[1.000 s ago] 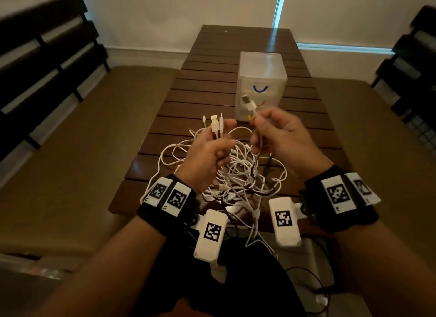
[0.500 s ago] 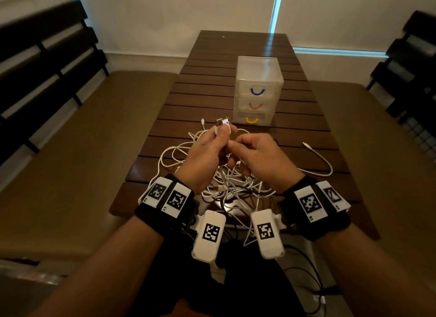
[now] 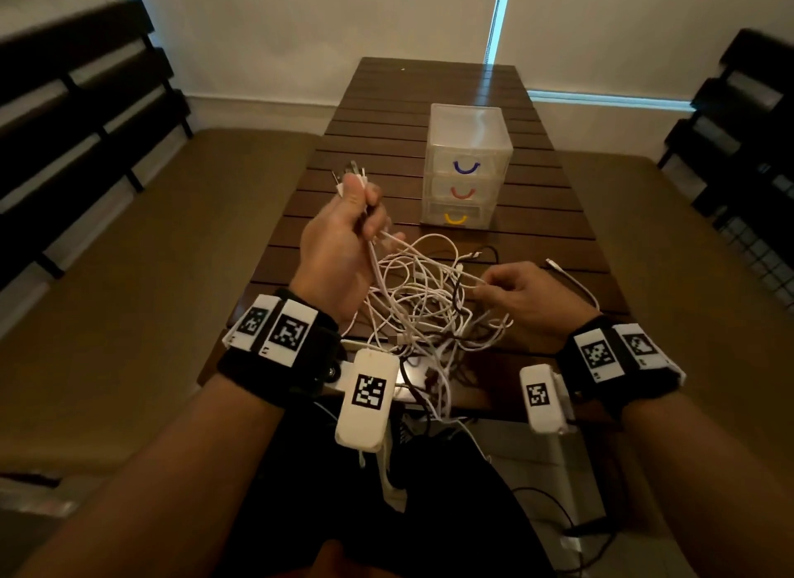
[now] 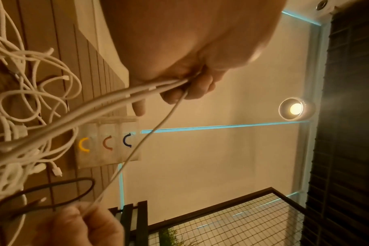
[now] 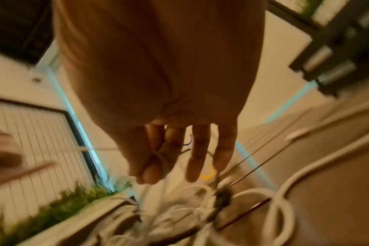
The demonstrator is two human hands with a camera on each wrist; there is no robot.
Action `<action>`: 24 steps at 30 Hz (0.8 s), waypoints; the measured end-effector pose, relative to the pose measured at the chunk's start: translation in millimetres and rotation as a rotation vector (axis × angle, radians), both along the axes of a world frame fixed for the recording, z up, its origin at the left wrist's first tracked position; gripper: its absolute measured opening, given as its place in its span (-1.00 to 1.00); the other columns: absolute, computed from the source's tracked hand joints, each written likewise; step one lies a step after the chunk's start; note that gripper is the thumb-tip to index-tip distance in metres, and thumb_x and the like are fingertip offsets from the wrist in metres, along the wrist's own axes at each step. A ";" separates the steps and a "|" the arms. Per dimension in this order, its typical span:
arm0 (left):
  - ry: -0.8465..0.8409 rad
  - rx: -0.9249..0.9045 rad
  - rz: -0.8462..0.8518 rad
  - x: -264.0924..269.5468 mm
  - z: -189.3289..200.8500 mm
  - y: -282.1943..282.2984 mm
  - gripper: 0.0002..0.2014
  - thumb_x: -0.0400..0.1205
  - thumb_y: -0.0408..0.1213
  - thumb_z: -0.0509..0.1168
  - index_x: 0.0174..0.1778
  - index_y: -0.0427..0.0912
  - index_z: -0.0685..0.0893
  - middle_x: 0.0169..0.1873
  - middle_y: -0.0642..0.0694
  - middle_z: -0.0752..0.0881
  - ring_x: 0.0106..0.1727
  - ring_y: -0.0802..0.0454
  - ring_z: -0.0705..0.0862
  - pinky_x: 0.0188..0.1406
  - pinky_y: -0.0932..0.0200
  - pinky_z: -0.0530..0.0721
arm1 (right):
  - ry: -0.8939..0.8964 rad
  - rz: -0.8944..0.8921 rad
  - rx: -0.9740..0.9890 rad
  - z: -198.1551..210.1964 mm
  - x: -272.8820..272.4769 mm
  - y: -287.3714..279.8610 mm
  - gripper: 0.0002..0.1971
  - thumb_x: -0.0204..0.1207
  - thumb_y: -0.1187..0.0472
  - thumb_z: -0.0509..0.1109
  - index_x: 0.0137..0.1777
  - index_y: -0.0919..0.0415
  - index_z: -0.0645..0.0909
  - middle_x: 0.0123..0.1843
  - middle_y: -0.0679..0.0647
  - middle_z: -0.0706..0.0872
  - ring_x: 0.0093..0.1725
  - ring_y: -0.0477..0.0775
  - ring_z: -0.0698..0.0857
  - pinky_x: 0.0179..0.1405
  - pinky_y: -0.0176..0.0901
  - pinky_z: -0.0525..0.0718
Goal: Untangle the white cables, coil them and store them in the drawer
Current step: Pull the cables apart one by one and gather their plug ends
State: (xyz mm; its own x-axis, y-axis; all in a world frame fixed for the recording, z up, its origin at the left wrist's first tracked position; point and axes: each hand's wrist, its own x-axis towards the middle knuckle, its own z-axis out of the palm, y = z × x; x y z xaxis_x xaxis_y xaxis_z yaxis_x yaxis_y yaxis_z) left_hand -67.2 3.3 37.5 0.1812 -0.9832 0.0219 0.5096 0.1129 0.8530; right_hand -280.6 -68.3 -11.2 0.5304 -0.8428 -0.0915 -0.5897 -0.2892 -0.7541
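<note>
Slatted wooden table (image 3: 438, 104) (dim room)

A black cable (image 3: 457, 296) lies on the slatted wooden table (image 3: 429, 87).

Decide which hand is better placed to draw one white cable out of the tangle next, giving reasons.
Probably the right hand: it pinches a single strand beside the tangle, while the left hand grips a bunch of cable ends, anchoring them.
</note>
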 end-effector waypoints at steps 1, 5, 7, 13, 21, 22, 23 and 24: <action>0.003 -0.007 0.006 -1.6 2.4 1.9 -0.61 0.77 0.00 -0.06 -0.24 -0.09 0.49 -0.52 0.04 0.33 -0.39 0.09 0.40 0.14 -0.11 0.67 | 0.043 -0.008 -0.028 -1.6 -3.2 -4.3 -0.77 0.64 0.18 0.35 -0.12 0.32 0.73 -0.11 0.37 0.76 -0.18 0.20 0.69 -0.09 0.00 0.62; 0.034 -0.036 0.006 -6.7 7.1 5.2 -0.61 0.78 0.00 -0.09 -0.23 -0.11 0.49 -0.53 0.00 0.31 -0.14 -0.05 0.64 0.21 -0.18 0.62 | 0.188 -0.065 -0.135 -3.0 -8.9 -16.9 -0.77 0.62 0.15 0.38 -0.07 0.32 0.77 -0.12 0.32 0.71 -0.13 0.24 0.65 -0.30 -0.15 0.47; 0.122 -0.049 -0.036 -5.9 6.2 4.1 -0.62 0.75 0.02 -0.05 -0.22 -0.12 0.48 -0.57 0.02 0.30 -0.26 -0.01 0.66 0.05 -0.18 0.72 | 0.219 -0.091 -0.150 -0.5 -6.5 -19.5 -0.79 0.63 0.11 0.37 -0.08 0.22 0.76 -0.19 0.17 0.74 -0.17 0.12 0.69 -0.29 -0.16 0.53; -0.088 0.133 -0.053 -14.6 -13.0 -2.0 -0.83 0.54 -0.11 0.38 -0.19 -0.05 0.51 -0.58 0.11 0.32 -0.57 0.21 0.24 -0.69 0.36 0.19 | -0.368 -0.146 -0.050 25.6 15.0 -6.6 -0.81 0.66 0.33 0.28 -0.13 0.22 0.70 -0.28 0.23 0.77 -0.43 -0.08 0.72 -0.46 -0.27 0.65; -0.291 0.292 -0.284 -43.4 -22.5 -9.0 -0.85 0.71 -0.31 0.21 -0.08 -0.14 0.69 -0.59 0.09 0.33 -0.64 0.21 0.24 -0.75 0.37 0.21 | -0.752 0.015 -0.118 72.0 31.6 22.8 -0.84 0.65 0.35 0.30 0.14 0.27 0.66 -0.12 0.15 0.82 -0.23 0.15 0.81 -0.31 0.01 0.80; -0.296 0.279 -0.259 -42.6 -21.9 -10.2 -0.78 0.73 -0.26 0.20 -0.19 -0.12 0.69 -0.59 0.08 0.33 -0.63 0.21 0.24 -0.74 0.36 0.20 | -0.760 0.004 -0.143 71.3 30.8 23.0 -0.83 0.65 0.34 0.31 0.18 0.25 0.64 -0.10 0.16 0.81 -0.25 0.11 0.80 -0.34 -0.01 0.79; -0.301 0.266 -0.220 -41.2 -20.9 -11.7 -0.73 0.73 -0.24 0.20 -0.26 -0.11 0.69 -0.58 0.07 0.35 -0.63 0.21 0.24 -0.73 0.36 0.19 | -0.761 -0.022 -0.154 69.7 28.1 21.8 -0.80 0.64 0.32 0.32 0.23 0.22 0.61 -0.07 0.16 0.79 -0.27 0.06 0.78 -0.36 -0.07 0.77; -0.313 0.258 -0.180 -38.8 -18.8 -12.2 -0.73 0.73 -0.24 0.19 -0.26 -0.11 0.68 -0.57 0.06 0.38 -0.63 0.21 0.25 -0.72 0.36 0.17 | -0.734 -0.049 -0.150 66.0 24.5 19.6 -0.74 0.62 0.30 0.35 0.29 0.17 0.57 -0.02 0.13 0.77 -0.26 -0.02 0.76 -0.37 -0.15 0.73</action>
